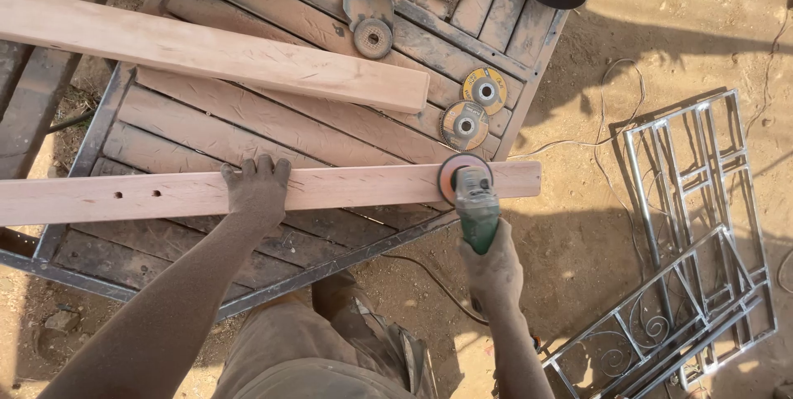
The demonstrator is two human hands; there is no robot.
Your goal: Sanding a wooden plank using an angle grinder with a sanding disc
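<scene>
Crosswise, plank [248,191] runs left-right; grinder [472,201] points away, disc on plank.

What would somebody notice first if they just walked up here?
First, the green angle grinder in the right hand, its disc against the long plank that the left hand presses onto the slatted wooden table. Then the shiny metal grille lying on the sand at right.

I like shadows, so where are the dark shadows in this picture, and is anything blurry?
Head view: hard sunlight, sharp all over; a dark shadow falls on the sandy ground at top right, another under the grey metal grille. The long pale wooden plank, left hand and green angle grinder are brightly lit.
</scene>
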